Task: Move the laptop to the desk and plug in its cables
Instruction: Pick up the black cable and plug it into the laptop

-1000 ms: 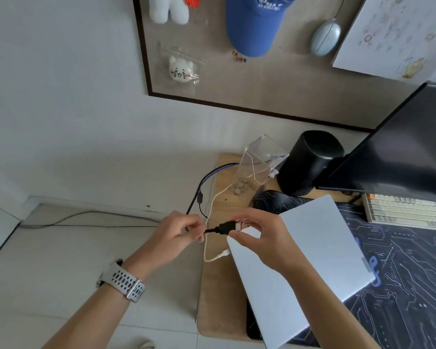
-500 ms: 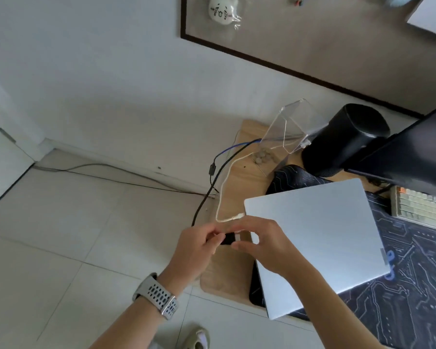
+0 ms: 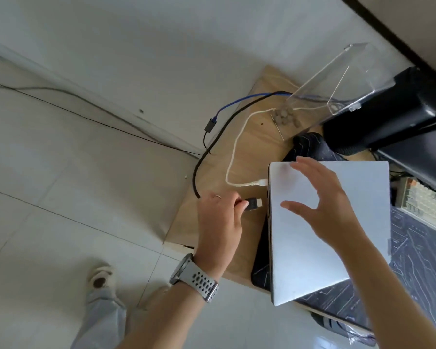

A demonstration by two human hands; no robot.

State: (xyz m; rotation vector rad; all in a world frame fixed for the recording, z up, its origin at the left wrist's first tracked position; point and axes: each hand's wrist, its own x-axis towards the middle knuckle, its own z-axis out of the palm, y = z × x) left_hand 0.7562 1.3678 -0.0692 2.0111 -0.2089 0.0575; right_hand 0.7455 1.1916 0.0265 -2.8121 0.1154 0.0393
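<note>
A closed silver laptop point(image 3: 350, 238) lies on the wooden desk point(image 3: 239, 157), partly on a dark desk mat. A white cable point(image 3: 233, 162) runs across the desk and its plug sits in the laptop's left edge. My left hand point(image 3: 218, 222) pinches the plug of a thick black cable point(image 3: 329, 204), its metal tip a short gap from the laptop's left edge. My right hand point(image 3: 320, 197) hovers over the laptop lid with fingers spread, holding nothing.
A clear acrylic stand point(image 3: 337, 86) and a black cylindrical speaker point(image 3: 388, 112) stand at the desk's back. A monitor base and a keyboard point(image 3: 428, 205) sit right of the laptop. A blue cable point(image 3: 239, 103) hangs off the desk's left edge above the tiled floor.
My right hand let go of the black plug and rose over the lid, fingers spread. My left hand keeps the plug, now near the laptop's left edge. The camera tilted further down.
</note>
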